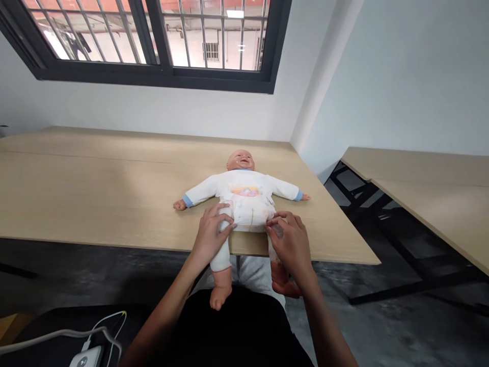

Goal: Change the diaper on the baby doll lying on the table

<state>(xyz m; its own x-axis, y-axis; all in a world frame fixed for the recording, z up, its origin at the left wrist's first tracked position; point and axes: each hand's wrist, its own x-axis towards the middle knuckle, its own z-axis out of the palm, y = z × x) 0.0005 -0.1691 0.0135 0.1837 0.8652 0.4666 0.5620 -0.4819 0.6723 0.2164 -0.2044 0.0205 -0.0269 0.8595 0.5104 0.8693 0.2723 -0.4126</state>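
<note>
A baby doll lies on its back on the wooden table, arms spread and legs hanging over the front edge. It has a white top with blue cuffs and white leg coverings. Around its hips is a white diaper. My left hand has its fingers curled on the diaper's left side, at the top of the doll's leg. On the opposite side, my right hand pinches the diaper's edge near the other leg. My fingers partly hide both side edges.
The light wooden table extends far to the left. A second table with dark legs stands to the right. Below left, a white device with cables rests on a dark seat. A barred window is behind.
</note>
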